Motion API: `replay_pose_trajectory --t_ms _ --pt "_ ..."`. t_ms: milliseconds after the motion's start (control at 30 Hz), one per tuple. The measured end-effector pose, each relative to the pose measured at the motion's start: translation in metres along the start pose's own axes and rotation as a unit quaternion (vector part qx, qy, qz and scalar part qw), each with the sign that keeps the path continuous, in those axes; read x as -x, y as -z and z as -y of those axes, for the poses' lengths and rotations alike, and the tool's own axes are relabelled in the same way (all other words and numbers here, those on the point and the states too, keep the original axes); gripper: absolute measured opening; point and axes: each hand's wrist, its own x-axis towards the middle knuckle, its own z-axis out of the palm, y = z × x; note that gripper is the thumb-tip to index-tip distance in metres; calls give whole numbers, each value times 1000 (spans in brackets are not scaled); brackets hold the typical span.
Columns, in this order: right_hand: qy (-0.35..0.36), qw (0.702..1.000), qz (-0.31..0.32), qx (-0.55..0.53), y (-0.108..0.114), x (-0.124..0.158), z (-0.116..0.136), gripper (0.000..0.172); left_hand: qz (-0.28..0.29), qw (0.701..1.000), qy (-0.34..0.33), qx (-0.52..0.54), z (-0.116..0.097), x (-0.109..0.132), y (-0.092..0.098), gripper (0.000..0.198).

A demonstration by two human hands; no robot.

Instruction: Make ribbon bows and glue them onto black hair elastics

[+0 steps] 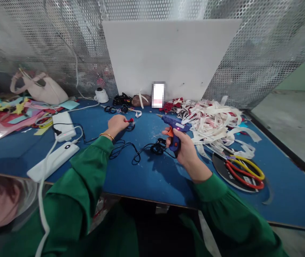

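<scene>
Across a blue worktop, both hands are at work above the surface, sleeves green. Right hand: fingers clamped around the grip of a blue glue gun, which is held raised right of the worktop's centre, nozzle pointing left and slightly upward, orange trigger under the fingers, small red light lit on the body near the thumb. Left hand: fingers together, pinched on a small red piece, well apart from the nozzle; nature of the piece too small to tell. Gold bracelet on the left wrist. Black cord lies in loops between the hands, near the base of the grip. Right of the gun: a heap of pale ribbon strips; nearer the front, scissors with red and yellow handles resting over a dark disc. Left of the left forearm: a white power strip and, just behind it, a white box with a black plug inserted. Back edge: a white panel standing upright, a bright blurred rectangle before it. Far left: a pale handbag behind coloured scraps.
</scene>
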Motion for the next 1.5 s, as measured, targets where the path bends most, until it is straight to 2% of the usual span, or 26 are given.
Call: replay_pose_trajectory --t_ms 133,267,333,433,567,633,833,967,1067,1233,1400,1500 --pt "-7 1000 2 -10 -1 1 -1 27 -72 996 57 8 20 -11 13 34" --pt "-14 1000 2 -12 -2 1 -1 27 -98 989 108 2 36 -15 7 34" --pt "-15 1000 4 -12 -2 2 -1 27 -117 988 98 -6 36 -13 -1 36" --pt "-15 1000 6 -13 -2 2 -1 26 -126 991 45 -15 28 -12 -10 31" --pt "-15 1000 0 -7 -2 1 -2 26 -81 995 -51 -15 19 -15 -13 20" --pt "-17 1000 1 -5 -2 1 -3 26 -62 994 -92 -10 19 -17 -14 21" --pt "-29 1000 4 -11 -4 3 -4 27 -56 988 -137 39 22 -14 -17 16" --pt "-34 999 11 -17 -4 2 -3 28 -66 984 -118 117 15 -11 -12 15" --pt "-33 999 14 -14 -4 2 -4 28 -27 974 -92 206 6 -8 -8 13" --pt "-36 999 13 -12 -3 1 -4 27 73 929 -53 358 -9 5 -7 18" --pt "-29 999 18 -10 -1 1 -6 26 119 883 -8 455 -17 14 -4 16" --pt "-33 999 16 -10 -1 1 -6 25 118 868 4 483 -20 17 -4 19"
